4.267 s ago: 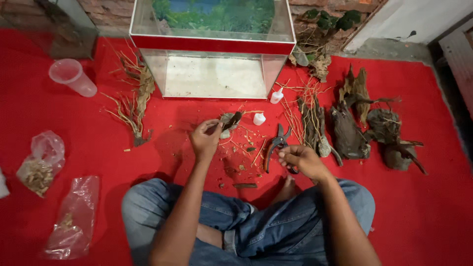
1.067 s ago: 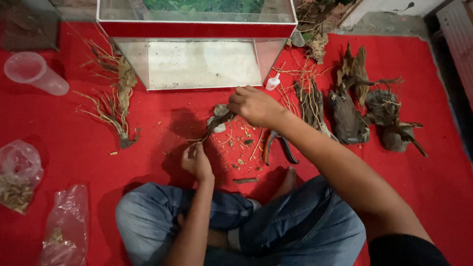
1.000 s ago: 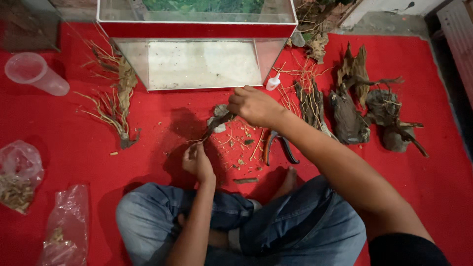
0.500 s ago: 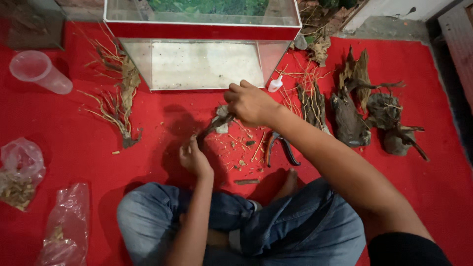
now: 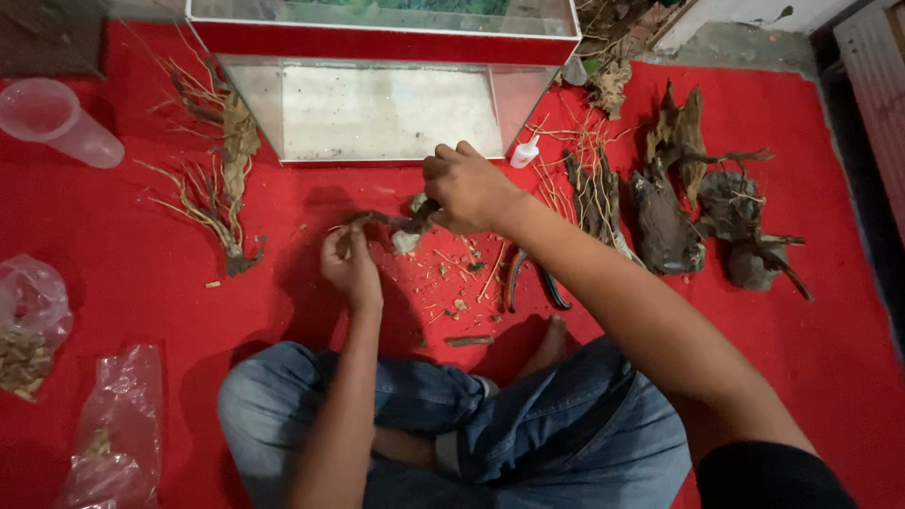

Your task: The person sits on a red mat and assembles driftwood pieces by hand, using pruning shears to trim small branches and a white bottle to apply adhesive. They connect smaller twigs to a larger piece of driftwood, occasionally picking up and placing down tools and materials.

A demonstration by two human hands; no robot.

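A small twisted piece of driftwood (image 5: 391,224) is gripped at its near end by the left hand (image 5: 349,264) and steadied at its far end by the closed right hand (image 5: 467,187), apparently so it can be worked just above the red mat (image 5: 830,358). Pliers (image 5: 530,281) are left within reach beside wood scraps, a small white bottle (image 5: 525,151) lies near the glass tank (image 5: 377,75), and larger driftwood pieces (image 5: 679,207) are set aside to the right

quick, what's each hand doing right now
Left hand: closed on one end of the small driftwood piece.
Right hand: closed on its other end.
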